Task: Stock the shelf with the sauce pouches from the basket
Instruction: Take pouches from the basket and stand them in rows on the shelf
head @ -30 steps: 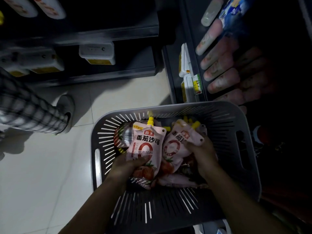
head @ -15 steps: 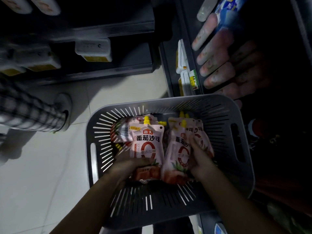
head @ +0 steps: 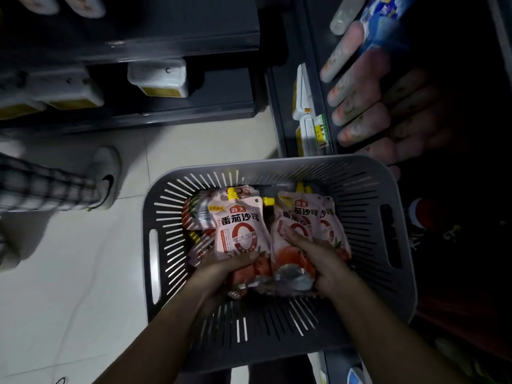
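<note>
A grey slotted basket [head: 368, 178] sits low in front of me, holding several pink tomato sauce pouches with yellow caps. My left hand [head: 221, 275] grips the bottom of one upright pouch [head: 241, 231]. My right hand [head: 318, 261] grips the bottoms of two or three pouches [head: 299, 217] bunched together beside it. Other pouches [head: 198, 217] lie loose at the basket's left side. The shelf [head: 313, 87] stands at the right, with a row of the same pouches [head: 360, 101] lying on it in dim light.
A dark shelf unit [head: 166, 45] with white tubs [head: 158, 76] stands at the back left. Another person's checked trouser leg and white shoe [head: 105, 178] are on the pale tiled floor at the left. A blue packet [head: 388, 15] lies on the right shelf.
Both hands have drawn their pouches together and lifted them upright in the basket's middle. The right hand now holds a bunch of pouches by their bottoms.
</note>
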The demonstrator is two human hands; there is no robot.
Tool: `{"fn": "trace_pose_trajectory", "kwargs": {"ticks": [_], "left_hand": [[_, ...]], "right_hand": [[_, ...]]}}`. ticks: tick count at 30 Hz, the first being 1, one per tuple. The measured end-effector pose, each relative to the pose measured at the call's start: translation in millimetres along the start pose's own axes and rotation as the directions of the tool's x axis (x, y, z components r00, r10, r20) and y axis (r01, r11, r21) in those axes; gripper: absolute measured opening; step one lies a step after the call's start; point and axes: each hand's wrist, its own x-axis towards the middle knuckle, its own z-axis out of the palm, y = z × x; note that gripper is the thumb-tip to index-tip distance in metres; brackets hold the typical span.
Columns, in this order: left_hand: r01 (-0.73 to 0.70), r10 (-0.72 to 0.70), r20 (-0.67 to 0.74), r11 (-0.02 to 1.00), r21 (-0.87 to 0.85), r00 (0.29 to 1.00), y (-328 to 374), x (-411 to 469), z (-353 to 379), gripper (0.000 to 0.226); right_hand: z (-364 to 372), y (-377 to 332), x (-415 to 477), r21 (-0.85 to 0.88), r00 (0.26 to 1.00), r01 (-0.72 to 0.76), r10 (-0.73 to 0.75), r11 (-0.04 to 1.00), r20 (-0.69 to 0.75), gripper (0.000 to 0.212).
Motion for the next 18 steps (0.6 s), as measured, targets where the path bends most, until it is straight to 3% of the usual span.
{"fn": "trace_pose_trajectory", "kwargs": {"ticks": [4, 6, 11, 15, 18], "left_hand": [[-0.016, 0.017, 0.028, 0.999, -0.042, 0.999, -2, 1, 3, 0.059], [-0.044, 0.046, 0.047, 0.998, -0.045, 0.998, -3, 0, 3, 0.048], [-0.119, 0.118, 0.064, 0.993, -0.002, 0.991, -3, -11, 10, 0.052], [-0.179, 0.170, 0.115, 0.981, 0.072, 0.979, -2, -22, 15, 0.060], [-0.154, 0.152, 0.136, 0.988, 0.006, 0.979, 1, -32, 19, 0.043]], "right_hand": [[0, -3, 0, 0.061, 0.999, -0.029, 0.027, 0.998, 0.021, 0.067], [-1, -5, -2, 0.095, 0.996, -0.071, 0.064, 0.993, 0.067, 0.058], [-11, -11, -9, 0.132, 0.986, -0.095, 0.074, 0.987, 0.150, 0.042], [-16, -20, -17, 0.018, 0.984, -0.050, 0.046, 0.999, 0.174, 0.062], [-21, -27, -27, -0.043, 0.984, -0.020, 0.027, 0.999, 0.175, 0.082]]}}
